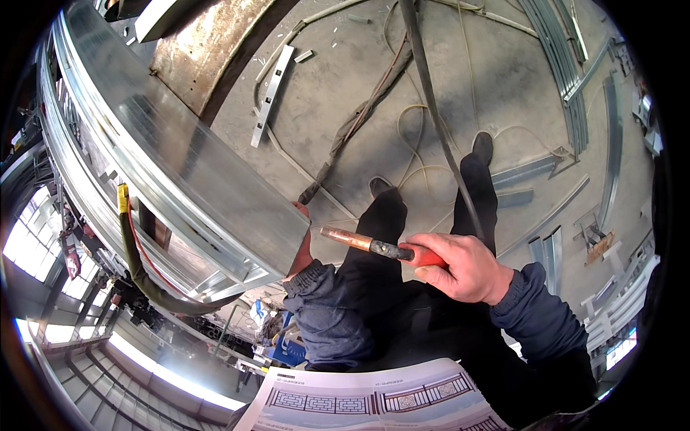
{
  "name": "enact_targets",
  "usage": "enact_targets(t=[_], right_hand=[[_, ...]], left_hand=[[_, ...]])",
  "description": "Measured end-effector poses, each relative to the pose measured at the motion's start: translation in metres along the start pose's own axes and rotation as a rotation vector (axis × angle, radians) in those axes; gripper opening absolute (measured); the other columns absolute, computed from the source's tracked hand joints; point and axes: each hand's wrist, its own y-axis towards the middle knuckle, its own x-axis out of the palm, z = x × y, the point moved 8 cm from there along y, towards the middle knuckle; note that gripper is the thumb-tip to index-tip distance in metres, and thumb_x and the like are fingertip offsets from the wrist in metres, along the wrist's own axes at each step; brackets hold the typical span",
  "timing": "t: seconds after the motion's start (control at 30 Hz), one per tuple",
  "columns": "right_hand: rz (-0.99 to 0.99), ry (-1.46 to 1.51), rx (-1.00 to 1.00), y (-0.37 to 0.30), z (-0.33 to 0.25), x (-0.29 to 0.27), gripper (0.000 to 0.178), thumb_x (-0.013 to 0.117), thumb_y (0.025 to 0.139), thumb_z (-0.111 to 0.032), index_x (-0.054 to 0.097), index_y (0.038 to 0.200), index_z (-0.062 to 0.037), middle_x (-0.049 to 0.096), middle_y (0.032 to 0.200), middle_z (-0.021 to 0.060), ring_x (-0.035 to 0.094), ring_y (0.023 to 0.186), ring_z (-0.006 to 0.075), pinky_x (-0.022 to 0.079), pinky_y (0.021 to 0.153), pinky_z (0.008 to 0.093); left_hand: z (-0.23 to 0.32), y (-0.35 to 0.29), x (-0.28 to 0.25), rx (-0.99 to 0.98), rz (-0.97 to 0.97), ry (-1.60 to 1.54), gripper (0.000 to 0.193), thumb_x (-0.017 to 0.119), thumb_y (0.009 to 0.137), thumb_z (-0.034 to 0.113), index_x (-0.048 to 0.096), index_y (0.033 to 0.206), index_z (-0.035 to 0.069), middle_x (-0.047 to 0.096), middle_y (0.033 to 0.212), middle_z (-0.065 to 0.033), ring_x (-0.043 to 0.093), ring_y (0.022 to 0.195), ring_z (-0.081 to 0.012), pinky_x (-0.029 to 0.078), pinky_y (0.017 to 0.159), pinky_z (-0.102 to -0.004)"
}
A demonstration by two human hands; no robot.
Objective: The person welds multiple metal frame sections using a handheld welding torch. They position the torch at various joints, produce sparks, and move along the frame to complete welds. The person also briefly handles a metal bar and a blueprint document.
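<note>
In my right hand (460,267) is a welding torch (363,241) with a red handle and a copper-coloured nozzle. The fingers are wrapped round the handle. Its nozzle points left, a little apart from the end of a long, shiny metal beam (237,208). My left hand (302,253) is at that end of the beam. Most of it is hidden behind the metal, so its fingers hardly show. A dark hose (440,118) runs down from the top toward my right hand.
Wrapped cables (359,118) and thin pale hoses (413,140) cross the concrete floor by my feet. A perforated metal strip (273,97) lies ahead. Metal profiles (564,79) are scattered at right. A thick green hose (136,251) hangs at left. Printed sheets (359,395) show railings below.
</note>
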Motion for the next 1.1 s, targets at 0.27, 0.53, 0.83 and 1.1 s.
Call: enact_targets(t=[0.27,0.53,0.83,1.1], right_hand=[[-0.003,-0.009,0.047,0.007,0.005,0.001,0.042,0.079,0.103,-0.023,0.067,0.138,-0.0034,0.082,0.114,0.0101,0.081,0.100,0.0341,0.065,0.086,0.0401],[-0.015,-0.009,0.057,0.007,0.003,0.004,0.042,0.077,0.104,-0.026,0.067,0.138,-0.0028,0.082,0.115,0.0094,0.081,0.101,0.0337,0.065,0.087,0.0401],[-0.008,0.006,0.050,0.006,0.005,0.007,0.044,0.076,0.105,-0.030,0.067,0.138,-0.0027,0.081,0.117,0.0106,0.079,0.102,0.0354,0.064,0.086,0.0412],[0.009,0.000,0.041,0.004,0.008,0.008,0.043,0.077,0.105,-0.030,0.066,0.138,-0.0039,0.081,0.116,0.0098,0.079,0.101,0.0351,0.064,0.085,0.0418]], left_hand=[[0.003,0.003,-0.012,0.242,0.170,1.021,0.040,0.057,0.099,0.042,0.064,0.109,0.004,0.064,0.095,-0.0101,0.060,0.104,-0.0247,0.044,0.099,-0.0499],[0.056,-0.009,0.046,0.129,0.390,0.267,0.039,0.062,0.096,0.043,0.064,0.104,0.005,0.061,0.096,-0.0103,0.057,0.108,-0.0257,0.040,0.102,-0.0560],[0.042,-0.015,0.064,-0.200,-0.107,-1.895,0.038,0.061,0.099,0.043,0.060,0.110,0.007,0.054,0.104,-0.0098,0.053,0.123,-0.0296,0.027,0.114,-0.0656],[0.088,-0.040,0.134,-0.673,-0.200,-2.690,0.060,0.059,0.102,0.056,0.053,0.141,0.009,0.054,0.136,-0.0148,0.046,0.140,-0.0377,0.016,0.122,-0.0734]])
